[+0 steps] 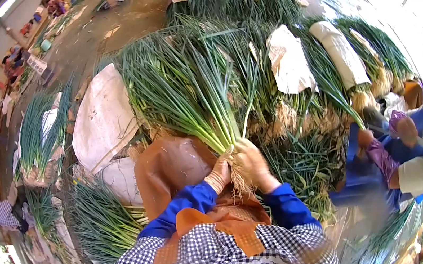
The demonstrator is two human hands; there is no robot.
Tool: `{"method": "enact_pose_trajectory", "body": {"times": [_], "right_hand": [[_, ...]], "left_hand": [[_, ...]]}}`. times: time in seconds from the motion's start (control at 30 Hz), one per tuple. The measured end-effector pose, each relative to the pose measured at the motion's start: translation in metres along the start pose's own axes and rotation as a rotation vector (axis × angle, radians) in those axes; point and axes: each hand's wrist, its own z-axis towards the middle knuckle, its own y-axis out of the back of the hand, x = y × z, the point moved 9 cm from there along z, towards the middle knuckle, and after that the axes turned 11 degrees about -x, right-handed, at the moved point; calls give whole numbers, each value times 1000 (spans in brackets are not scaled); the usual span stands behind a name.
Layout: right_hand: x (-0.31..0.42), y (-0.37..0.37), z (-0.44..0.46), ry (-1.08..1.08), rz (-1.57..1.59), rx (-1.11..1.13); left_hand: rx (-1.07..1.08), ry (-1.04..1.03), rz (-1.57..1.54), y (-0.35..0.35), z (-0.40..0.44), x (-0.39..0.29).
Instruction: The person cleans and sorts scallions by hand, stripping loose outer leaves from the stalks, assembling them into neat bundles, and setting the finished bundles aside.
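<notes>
A bunch of green onions (214, 113) fans out from my two hands, its long green leaves pointing up and left over a larger heap. My left hand (221, 170) is closed around the pale stems on the left side. Against it, my right hand (250, 164) wraps the same stems near the root end. Stringy roots (239, 181) hang below my fingers, above the brown apron (178, 162) over my lap. Some of the fingers are hidden behind the stems.
Piled green onions (239, 2) lie ahead under white sacks (290, 59). A pale sack (104, 118) and another onion pile (104, 219) are at left. To the right, a co-worker (422, 154) holds green onions. Loose leaves (298, 165) cover the ground between us.
</notes>
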Motion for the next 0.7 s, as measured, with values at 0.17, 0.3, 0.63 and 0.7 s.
{"method": "enact_pose_trajectory", "body": {"times": [0.17, 0.3, 0.63, 0.7], "right_hand": [[23, -19, 30, 90, 277, 538], [-103, 14, 80, -719, 852, 199], [-219, -4, 80, -702, -179, 293], [-171, 27, 97, -715, 226, 152]], "left_hand": [[-67, -214, 207, 12, -8, -30], [47, -129, 237, -21, -25, -37], [575, -146, -276, -109, -99, -99], [418, -195, -172, -58, -55, -103]]}}
